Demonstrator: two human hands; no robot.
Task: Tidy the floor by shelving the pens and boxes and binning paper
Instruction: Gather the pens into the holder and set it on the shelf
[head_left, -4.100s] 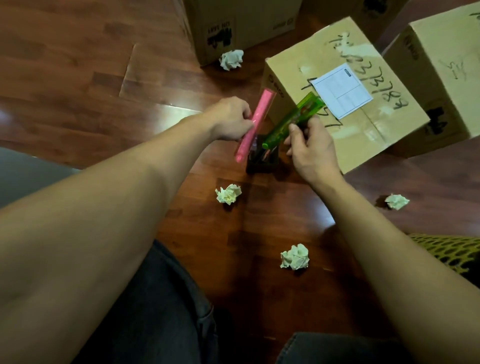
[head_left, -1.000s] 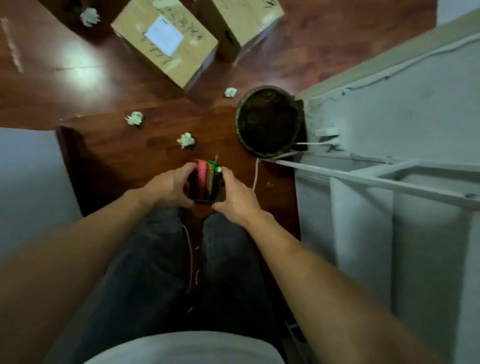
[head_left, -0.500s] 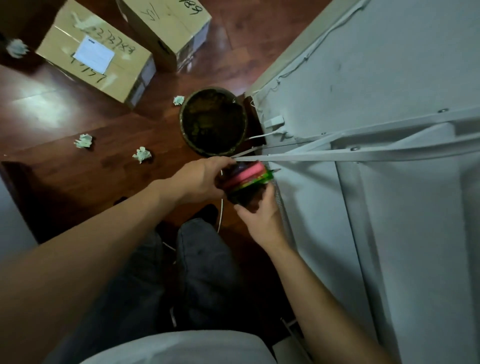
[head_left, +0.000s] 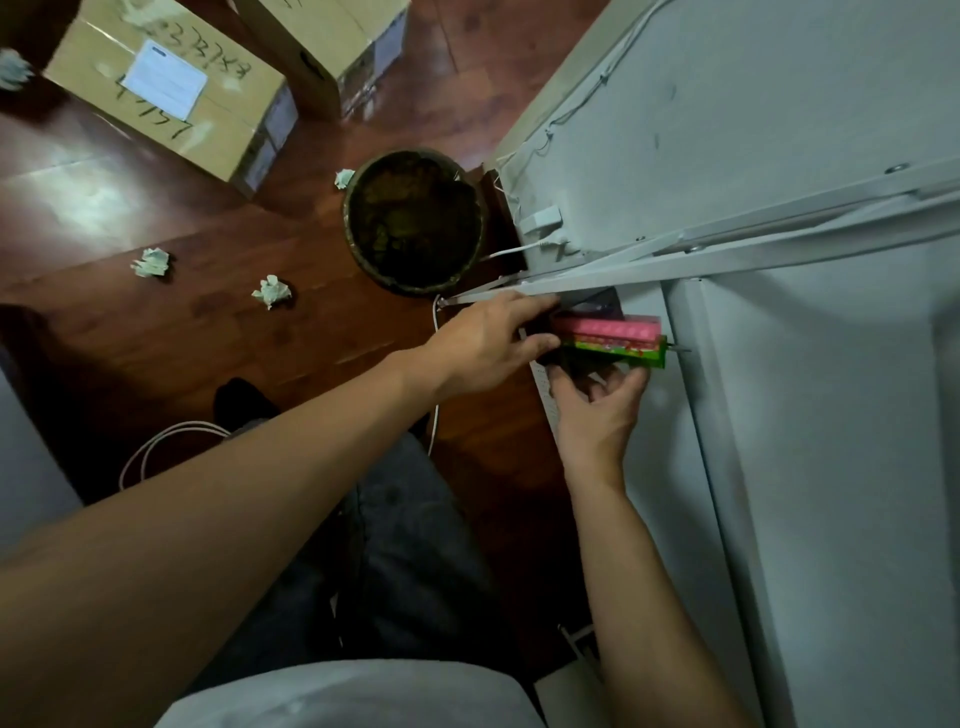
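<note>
Both hands clamped on one dark pen holder (head_left: 563, 358), carried tipped on its side toward the white shelf (head_left: 810, 415) at three o'clock. Left hand (head_left: 488, 340) wrapped over the top and near side, right hand (head_left: 602, 402) cupped beneath: a two-handed hold that probably keeps the load from spilling while tilted. Two pens sticking out toward the shelf, a pink pen (head_left: 605, 328) above and a green pen (head_left: 615, 351) just below, touching along their lengths. Held just under the slanted white shelf rail (head_left: 727, 249), apparently to slide in beneath it; not yet set down.

Counted on the wooden floor (head_left: 156, 338): two cardboard boxes, the labelled box (head_left: 171, 98) at eleven o'clock and the second box (head_left: 332, 47) at twelve, side by side and still unshelved. Four paper balls: a first ball (head_left: 150, 261) and a second ball (head_left: 271, 292) near each other at ten o'clock, a third ball (head_left: 344, 178) touching the bin's rim, and a fourth ball (head_left: 13, 70) at the far left edge. One round bin (head_left: 358, 249) beside the shelf foot; whether any paper is inside, impossible to tell.
</note>
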